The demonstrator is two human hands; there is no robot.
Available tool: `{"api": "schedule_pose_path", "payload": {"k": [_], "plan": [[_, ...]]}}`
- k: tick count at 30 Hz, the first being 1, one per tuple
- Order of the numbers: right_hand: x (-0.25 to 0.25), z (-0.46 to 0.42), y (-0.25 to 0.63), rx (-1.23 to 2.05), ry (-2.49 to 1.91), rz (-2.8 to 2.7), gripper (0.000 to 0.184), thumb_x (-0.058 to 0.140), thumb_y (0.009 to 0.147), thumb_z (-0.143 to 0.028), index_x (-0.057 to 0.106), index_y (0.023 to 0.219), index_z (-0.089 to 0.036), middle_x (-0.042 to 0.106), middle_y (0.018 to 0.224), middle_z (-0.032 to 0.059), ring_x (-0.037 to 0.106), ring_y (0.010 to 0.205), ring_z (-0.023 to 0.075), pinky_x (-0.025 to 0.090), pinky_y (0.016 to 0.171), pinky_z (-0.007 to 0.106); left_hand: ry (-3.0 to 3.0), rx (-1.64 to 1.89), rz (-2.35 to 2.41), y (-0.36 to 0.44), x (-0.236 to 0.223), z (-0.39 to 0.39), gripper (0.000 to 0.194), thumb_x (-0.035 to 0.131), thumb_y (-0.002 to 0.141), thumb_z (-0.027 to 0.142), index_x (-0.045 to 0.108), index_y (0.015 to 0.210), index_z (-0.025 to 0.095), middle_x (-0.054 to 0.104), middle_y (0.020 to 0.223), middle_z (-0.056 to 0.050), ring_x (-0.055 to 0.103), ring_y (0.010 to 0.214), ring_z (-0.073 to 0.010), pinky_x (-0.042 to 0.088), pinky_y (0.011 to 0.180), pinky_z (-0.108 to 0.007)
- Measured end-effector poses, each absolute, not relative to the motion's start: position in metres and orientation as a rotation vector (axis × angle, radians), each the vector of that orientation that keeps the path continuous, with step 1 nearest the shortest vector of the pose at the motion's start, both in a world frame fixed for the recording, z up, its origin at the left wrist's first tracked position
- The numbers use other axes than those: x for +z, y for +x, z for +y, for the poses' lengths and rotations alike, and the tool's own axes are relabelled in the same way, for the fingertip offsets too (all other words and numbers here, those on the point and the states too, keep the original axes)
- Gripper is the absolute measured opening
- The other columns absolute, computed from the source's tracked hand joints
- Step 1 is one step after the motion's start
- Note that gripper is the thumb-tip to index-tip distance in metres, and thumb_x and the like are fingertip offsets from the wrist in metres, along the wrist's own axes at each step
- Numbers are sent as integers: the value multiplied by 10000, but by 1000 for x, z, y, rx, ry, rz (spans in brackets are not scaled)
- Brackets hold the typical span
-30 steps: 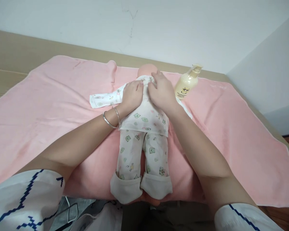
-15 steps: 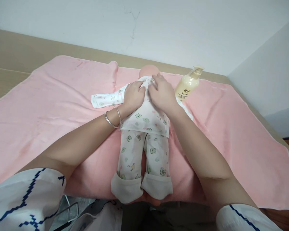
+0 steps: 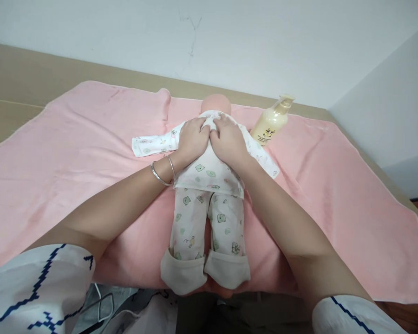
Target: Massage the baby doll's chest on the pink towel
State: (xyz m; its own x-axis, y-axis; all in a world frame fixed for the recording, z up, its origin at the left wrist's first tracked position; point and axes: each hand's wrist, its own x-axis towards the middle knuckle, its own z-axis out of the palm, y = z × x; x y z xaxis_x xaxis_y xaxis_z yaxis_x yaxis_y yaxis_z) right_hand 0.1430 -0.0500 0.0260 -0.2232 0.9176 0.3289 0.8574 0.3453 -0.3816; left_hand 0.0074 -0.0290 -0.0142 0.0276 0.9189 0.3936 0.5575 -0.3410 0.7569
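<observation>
A baby doll [image 3: 216, 103] lies on a pink blanket [image 3: 334, 195], head toward the wall and feet toward me. It wears a white printed top [image 3: 211, 174] and matching trousers [image 3: 191, 222] with turned-up cuffs. My left hand [image 3: 192, 138] rests flat on the left half of the top's upper part, fingers stretched forward. On the right half lies my right hand [image 3: 229, 140], also flat, its thumb close to the left thumb. The palms are turned down and hidden. Both sleeves of the top spread outward on the blanket.
A pale yellow pump bottle [image 3: 270, 123] stands on the blanket to the right of the doll's head. Behind the blanket run a beige board surface [image 3: 90, 65] and a white wall [image 3: 264, 41]. The blanket's near edge hangs just in front of me.
My right hand has come down and back from near the doll's head and shoulder onto the top, beside the left. More of the right sleeve shows. My left hand stays in place.
</observation>
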Motion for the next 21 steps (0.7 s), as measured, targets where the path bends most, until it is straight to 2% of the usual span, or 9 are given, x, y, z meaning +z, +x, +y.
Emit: {"api": "schedule_pose_path", "payload": {"k": [2,4,8,15,18,21], "plan": [[27,-51,142,192,-1537,-2133,479,456,988,-208,697,1400,-156,594,1633,154,476,1608,342,349,1373,617,1901,1246,1547,9,-13,-30,306,426,978,211,732,982,203,790,1172,-113,685,1225,-306,476,1207,-473],[32,-53,144,196,-1490,-2088,503,463,968,-197,707,1408,-172,629,1603,118,488,1607,317,381,1372,559,1895,1238,1558,9,-12,-31,288,434,979,212,717,929,207,789,1103,-110,693,1185,-305,494,1175,-469],[42,-54,149,130,-1422,-1964,565,421,973,-190,657,1483,-250,633,1603,52,463,1626,281,385,1370,568,1881,1268,1525,9,-12,-33,264,446,977,208,707,938,224,782,1110,-96,680,1208,-300,503,1146,-455],[29,-53,142,216,-1447,-2189,467,481,958,-159,720,1358,-194,672,1561,109,567,1530,331,416,1340,591,1929,1252,1518,9,-11,-33,285,408,1004,247,660,874,218,776,1060,-111,690,1094,-288,508,1101,-444],[36,-57,143,215,-1434,-2130,490,493,963,-167,705,1404,-201,710,1507,98,634,1458,329,479,1298,553,1918,1252,1528,9,-11,-33,269,430,985,242,679,887,213,777,1063,-104,691,1129,-290,511,1120,-440],[55,-63,149,184,-1397,-2036,498,474,1012,-225,657,1475,-217,701,1518,77,629,1470,312,495,1293,512,1901,1261,1541,8,-13,-32,265,447,980,238,704,924,218,783,1094,-98,689,1193,-298,512,1157,-446]]}}
